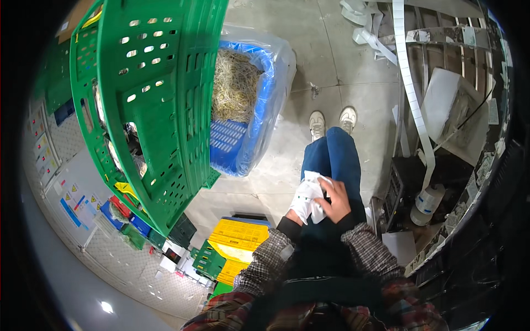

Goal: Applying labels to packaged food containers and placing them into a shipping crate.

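Observation:
My left hand [305, 198] is covered by a white fabric glove and lies in front of my thighs. Bare, my right hand [336, 203] reaches across to it, with thumb and fingers around loose white fabric [318, 213] on the gloved hand's right side. Whether that fabric is a second glove or part of the worn one cannot be told. The left fingers are bunched under the cloth, so their pose is hidden. Dark cuffs and checked sleeves end at both wrists.
Tall green perforated crates [165, 103] stand at left. Beside them, a blue crate [232, 142] lined with clear plastic holds bean sprouts [236, 85]. Yellow crates [240, 238] sit lower left. At right, a label strip [410, 82] runs to a roll [428, 202] near a metal rack.

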